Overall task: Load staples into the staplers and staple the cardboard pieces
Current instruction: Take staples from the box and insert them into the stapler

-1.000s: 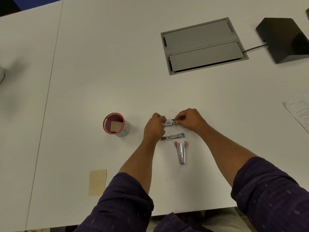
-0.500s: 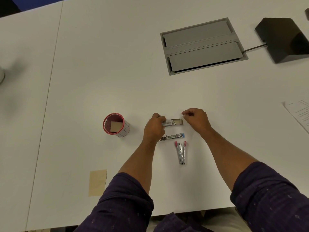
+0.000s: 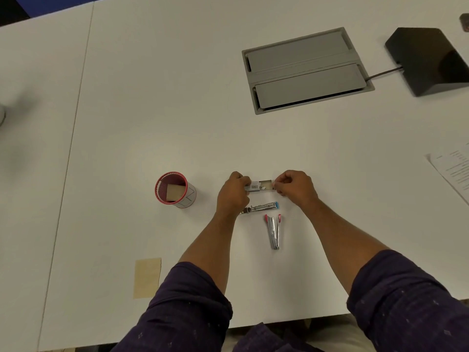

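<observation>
- Hands: left grips the staple box sleeve; right pinches its tray end, above the counter.
- Staplers: blue and pink lie just below.
- Cardboard lies near-left; another piece in cup.

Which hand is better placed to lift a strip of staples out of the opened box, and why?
The right hand. Its fingertips pinch the pulled-out tray end of the staple box, right beside the exposed opening. The left hand is wrapped round the box's sleeve, steadying it, so it should keep that grip.
</observation>
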### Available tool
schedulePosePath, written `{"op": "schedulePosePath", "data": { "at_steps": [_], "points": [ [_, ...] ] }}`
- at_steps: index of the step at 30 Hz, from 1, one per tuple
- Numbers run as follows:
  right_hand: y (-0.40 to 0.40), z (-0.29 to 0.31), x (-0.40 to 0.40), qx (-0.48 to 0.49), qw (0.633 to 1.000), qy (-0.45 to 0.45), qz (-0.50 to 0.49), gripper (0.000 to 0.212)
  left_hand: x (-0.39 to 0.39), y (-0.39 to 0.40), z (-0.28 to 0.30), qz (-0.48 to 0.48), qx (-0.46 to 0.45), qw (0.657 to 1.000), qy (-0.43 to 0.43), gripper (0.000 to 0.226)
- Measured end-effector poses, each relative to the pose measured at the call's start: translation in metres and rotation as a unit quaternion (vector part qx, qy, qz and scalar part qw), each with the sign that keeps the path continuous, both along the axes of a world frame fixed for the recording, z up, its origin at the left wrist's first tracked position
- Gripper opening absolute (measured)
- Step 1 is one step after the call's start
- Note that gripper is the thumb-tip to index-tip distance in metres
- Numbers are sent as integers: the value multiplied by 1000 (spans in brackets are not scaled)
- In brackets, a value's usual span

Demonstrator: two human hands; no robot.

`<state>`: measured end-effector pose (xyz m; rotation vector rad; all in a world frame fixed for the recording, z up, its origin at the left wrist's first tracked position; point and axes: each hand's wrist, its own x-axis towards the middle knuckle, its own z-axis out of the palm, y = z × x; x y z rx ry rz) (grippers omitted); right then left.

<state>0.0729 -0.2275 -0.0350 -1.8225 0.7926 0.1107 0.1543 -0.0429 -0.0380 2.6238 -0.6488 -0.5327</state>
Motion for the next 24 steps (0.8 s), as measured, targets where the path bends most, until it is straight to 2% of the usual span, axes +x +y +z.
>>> {"op": "schedulePosePath", "data": {
  "at_steps": [10, 20, 24],
  "points": [
    [10, -3, 7, -40, 999, 24, 16, 7, 0, 2, -2, 2, -1, 1000, -10, 31],
    [24, -7, 11, -36, 999, 15, 20, 7, 2, 1, -4, 6, -6, 1000, -5, 40],
    [27, -9, 13, -48, 998, 15, 50, 5, 2, 1, -5, -2, -9, 1000, -5, 42]
  ]
}}
